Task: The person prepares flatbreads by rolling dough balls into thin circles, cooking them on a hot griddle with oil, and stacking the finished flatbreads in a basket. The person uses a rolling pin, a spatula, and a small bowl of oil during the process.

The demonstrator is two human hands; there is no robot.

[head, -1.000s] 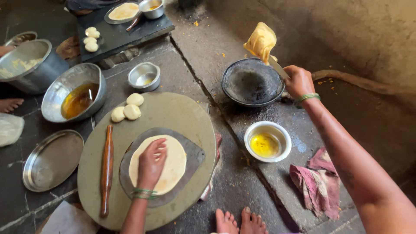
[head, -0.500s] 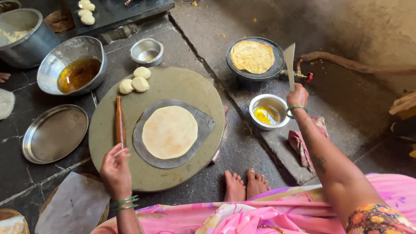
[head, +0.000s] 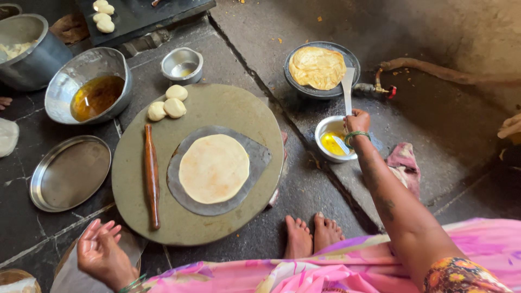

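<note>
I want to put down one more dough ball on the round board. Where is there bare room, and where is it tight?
The round board is bare on its far right part, between the three dough balls and the rolled flatbread, and along the near edge. It is crowded on the left, where the rolling pin lies close beside the flatbread's dark sheet.

On the round board: flatbread at centre, rolling pin along left edge, dough balls at far-left edge. Right of board: pan behind, small bowl before it. Left: plate, with oil bowl behind.
</note>
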